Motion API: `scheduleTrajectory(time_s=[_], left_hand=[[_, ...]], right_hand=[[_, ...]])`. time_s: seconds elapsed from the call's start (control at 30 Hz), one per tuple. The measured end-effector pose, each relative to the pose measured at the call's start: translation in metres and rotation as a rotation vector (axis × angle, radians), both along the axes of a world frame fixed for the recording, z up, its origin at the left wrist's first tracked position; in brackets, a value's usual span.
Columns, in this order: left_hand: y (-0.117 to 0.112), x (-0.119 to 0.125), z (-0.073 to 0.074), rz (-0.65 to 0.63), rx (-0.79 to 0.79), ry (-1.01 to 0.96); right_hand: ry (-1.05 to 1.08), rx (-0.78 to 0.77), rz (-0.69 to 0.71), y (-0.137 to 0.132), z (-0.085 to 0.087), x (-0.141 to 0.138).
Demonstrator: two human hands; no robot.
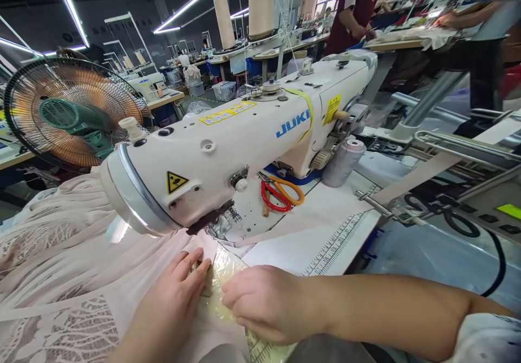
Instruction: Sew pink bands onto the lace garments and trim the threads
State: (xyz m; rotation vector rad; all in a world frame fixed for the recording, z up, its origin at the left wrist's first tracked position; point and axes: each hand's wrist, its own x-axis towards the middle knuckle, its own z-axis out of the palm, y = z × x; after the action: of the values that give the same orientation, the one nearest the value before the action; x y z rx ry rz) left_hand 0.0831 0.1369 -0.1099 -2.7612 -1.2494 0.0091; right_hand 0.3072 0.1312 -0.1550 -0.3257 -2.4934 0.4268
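Observation:
My left hand (pixel 175 292) lies on the pale pink fabric (pixel 142 276), fingers stretched out towards the needle area of a white JUKI sewing machine (pixel 228 140). Its fingertips press a folded edge of the fabric just in front of the machine head. My right hand (pixel 268 300) is closed, with curled fingers over a shiny yellowish see-through plastic sheet (pixel 222 271) beside the left hand. What the right fingertips pinch, if anything, is hidden. Lace panels (pixel 81 325) show in the fabric at the left. The presser foot is mostly covered by the machine head.
Red-handled scissors (pixel 277 197) and orange-handled ones (pixel 296 189) lie under the machine arm. A grey thread cone (pixel 344 162) stands behind. A printed ruler (pixel 337 243) runs along the table edge. A fan (pixel 73 113) stands left; a metal tape holder (pixel 459 173) stands right. Co-workers (pixel 354 10) are beyond.

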Motion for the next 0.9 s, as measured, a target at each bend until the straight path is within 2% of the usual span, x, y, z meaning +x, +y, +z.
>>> scheduleTrajectory(time_s=[0.2,0.37,0.47,0.67,0.9], left_hand=[[0.001,-0.003,-0.001,-0.020,0.003,-0.008],[0.005,-0.006,-0.005,-0.115,0.121,-0.040],[0.008,-0.008,-0.004,-0.128,0.167,-0.025],[0.018,-0.014,-0.005,-0.084,0.207,-0.018],[0.029,-0.018,-0.006,0.008,0.135,0.042]], right_hand=[[0.016,-0.007,0.009,0.000,0.003,0.000],[0.021,-0.008,0.024,0.000,0.002,0.000],[0.005,-0.012,0.021,-0.001,0.001,0.000],[-0.044,-0.003,0.030,0.001,-0.001,-0.001],[0.026,-0.060,0.027,0.004,-0.004,-0.001]])
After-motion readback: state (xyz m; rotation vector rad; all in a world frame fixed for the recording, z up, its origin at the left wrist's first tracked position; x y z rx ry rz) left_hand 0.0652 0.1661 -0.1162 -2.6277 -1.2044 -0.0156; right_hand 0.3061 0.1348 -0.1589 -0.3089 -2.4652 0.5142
